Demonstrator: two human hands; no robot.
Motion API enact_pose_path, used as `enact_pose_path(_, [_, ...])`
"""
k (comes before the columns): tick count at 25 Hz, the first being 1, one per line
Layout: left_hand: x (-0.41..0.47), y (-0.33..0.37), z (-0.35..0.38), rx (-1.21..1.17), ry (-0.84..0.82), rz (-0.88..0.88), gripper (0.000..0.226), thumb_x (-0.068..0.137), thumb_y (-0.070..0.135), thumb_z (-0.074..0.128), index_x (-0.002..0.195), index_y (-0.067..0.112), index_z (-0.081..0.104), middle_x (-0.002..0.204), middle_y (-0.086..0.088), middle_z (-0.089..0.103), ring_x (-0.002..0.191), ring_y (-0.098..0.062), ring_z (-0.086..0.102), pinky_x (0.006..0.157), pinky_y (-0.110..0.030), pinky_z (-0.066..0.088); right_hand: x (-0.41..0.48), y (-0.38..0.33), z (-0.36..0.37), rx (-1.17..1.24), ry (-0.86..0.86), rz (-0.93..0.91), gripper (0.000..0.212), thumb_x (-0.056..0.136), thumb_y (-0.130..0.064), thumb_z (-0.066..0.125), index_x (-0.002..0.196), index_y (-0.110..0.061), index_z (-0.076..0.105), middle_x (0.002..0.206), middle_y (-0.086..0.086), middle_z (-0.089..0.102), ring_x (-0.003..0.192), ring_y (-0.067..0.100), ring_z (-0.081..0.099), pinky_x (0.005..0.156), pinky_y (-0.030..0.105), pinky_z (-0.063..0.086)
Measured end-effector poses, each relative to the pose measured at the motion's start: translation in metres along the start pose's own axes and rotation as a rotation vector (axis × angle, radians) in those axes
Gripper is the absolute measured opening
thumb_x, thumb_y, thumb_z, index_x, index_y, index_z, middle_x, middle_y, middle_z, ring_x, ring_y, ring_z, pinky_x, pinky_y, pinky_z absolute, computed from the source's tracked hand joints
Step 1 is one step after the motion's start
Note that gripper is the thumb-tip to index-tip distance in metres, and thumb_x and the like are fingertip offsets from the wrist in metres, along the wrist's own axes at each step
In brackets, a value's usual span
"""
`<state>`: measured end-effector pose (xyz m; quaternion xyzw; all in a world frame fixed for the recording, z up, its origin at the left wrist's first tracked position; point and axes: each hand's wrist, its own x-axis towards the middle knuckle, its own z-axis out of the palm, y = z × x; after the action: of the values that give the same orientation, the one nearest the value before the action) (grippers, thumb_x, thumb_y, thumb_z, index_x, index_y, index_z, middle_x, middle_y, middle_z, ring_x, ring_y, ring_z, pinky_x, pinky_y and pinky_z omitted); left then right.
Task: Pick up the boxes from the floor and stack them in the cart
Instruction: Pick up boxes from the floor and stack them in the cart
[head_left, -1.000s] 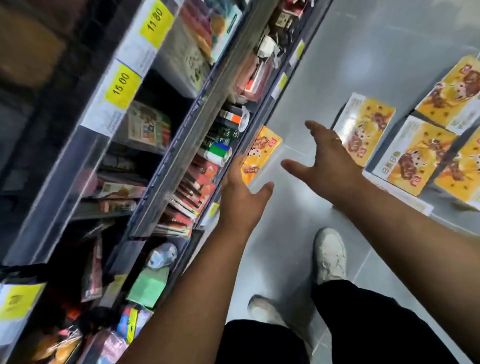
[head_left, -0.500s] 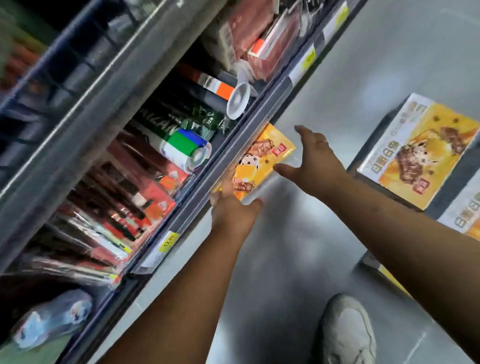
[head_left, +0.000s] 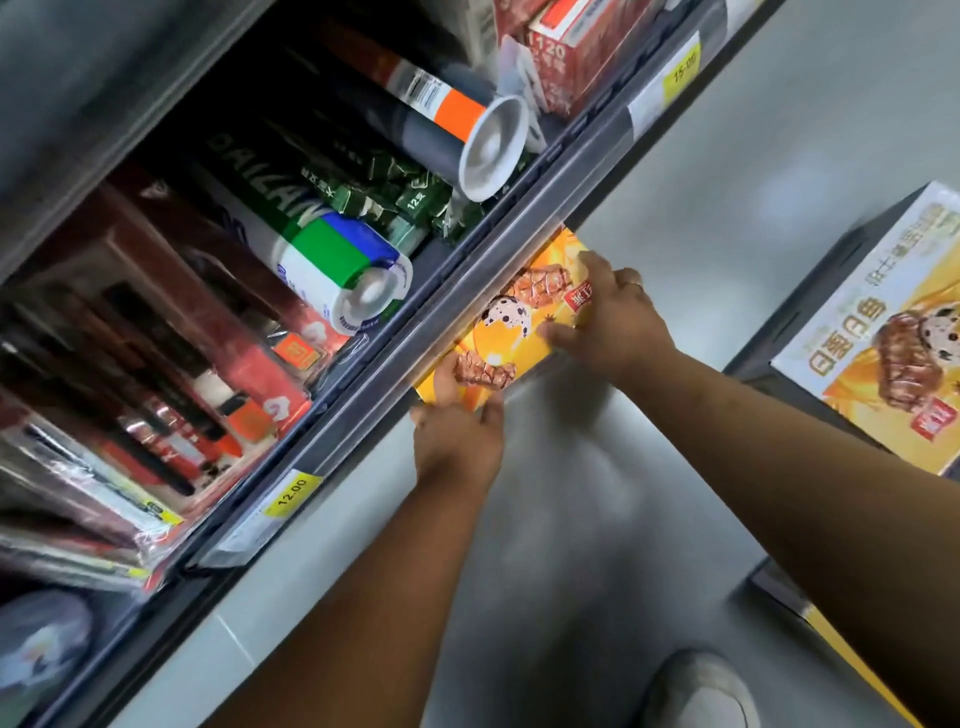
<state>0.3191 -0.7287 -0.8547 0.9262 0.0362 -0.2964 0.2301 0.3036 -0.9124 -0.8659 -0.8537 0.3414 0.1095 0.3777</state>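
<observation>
1. The box (head_left: 511, 332) lies flat on the floor (head_left: 649, 208). Its long side away from the fingers is tucked under the lip of the bottom shelf (head_left: 470, 291), so only the nearer part of its printed top shows.
2. The left hand (head_left: 457, 439) takes the near short end. Its fingers (head_left: 448, 376) lie over the top and the thumb curls in at the corner beside them. I judge this a grasp on the box rather than a mere touch.
3. The right hand (head_left: 618, 322) takes the far end. Its thumb is pressed on the top and its fingers (head_left: 592, 265) are wrapped over the far corner, so it too is clamped on the box.
4. One hand at each end suits a wide, flat carton, since it stays level that way. The shelf lip hangs just left of the fingers, so a straight lift would likely catch. Drawing the box rightward first seems wise.
5. Well to the right of the right-hand fingers, a second box (head_left: 883, 338) rests on a dark grey body, probably the cart (head_left: 810, 296), though I cannot be sure. The lifted box would go there.
6. A shoe (head_left: 696, 691) stands on the floor behind the wrists, which suggests a deep forward bend to reach floor level.
</observation>
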Motion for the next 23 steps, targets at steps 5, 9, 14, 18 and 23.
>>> enact_pose_path(5, [-0.010,-0.011,0.005,0.034,0.075,0.074,0.049,0.094,0.045,0.052,0.139,0.040,0.034,0.118,-0.016,0.044,0.099,-0.040,0.057,0.083,-0.038,0.044,-0.016,0.012,-0.008,-0.009,0.003,0.112,0.104,0.061,-0.051,0.084,0.142,-0.020,0.025,0.128,0.015,0.041,0.121,0.037,0.045,0.098,0.045,0.041])
enact_pose_path(9, [-0.017,-0.016,0.009,0.050,0.135,0.097,0.037,0.093,0.050,0.050,0.126,0.035,0.043,0.111,-0.010,0.039,0.093,-0.039,0.058,0.080,-0.039,0.044,-0.030,0.021,-0.015,-0.269,-0.033,0.226,0.097,0.050,-0.068,0.079,0.119,-0.014,0.038,0.117,0.011,0.047,0.116,0.035,0.048,0.093,0.047,0.044])
enact_pose_path(14, [0.002,-0.013,-0.007,-0.124,-0.013,0.066,0.076,0.081,0.047,0.071,0.142,0.042,0.027,0.127,-0.010,0.038,0.103,-0.031,0.056,0.091,-0.033,0.044,-0.018,0.015,-0.013,-0.028,-0.067,0.095,0.125,0.057,-0.051,0.087,0.149,-0.026,0.007,0.140,0.015,0.034,0.123,0.035,0.047,0.099,0.042,0.040])
enact_pose_path(18, [0.008,-0.006,-0.012,-0.090,-0.143,0.080,0.101,0.074,0.042,0.080,0.148,0.046,0.013,0.128,-0.011,0.041,0.098,-0.021,0.050,0.088,-0.027,0.038,-0.018,0.016,-0.014,-0.033,-0.138,0.076,0.132,0.060,-0.049,0.087,0.151,-0.039,-0.008,0.138,0.015,0.040,0.119,0.033,0.052,0.098,0.041,0.042])
enact_pose_path(23, [-0.010,-0.009,0.000,-0.015,-0.177,0.164,0.111,0.068,0.040,0.085,0.148,0.048,0.009,0.124,-0.011,0.044,0.105,-0.024,0.053,0.086,-0.024,0.036,-0.052,0.039,-0.018,-0.049,-0.114,0.164,0.134,0.055,-0.052,0.088,0.149,-0.045,-0.008,0.129,0.016,0.041,0.108,0.033,0.058,0.097,0.039,0.045])
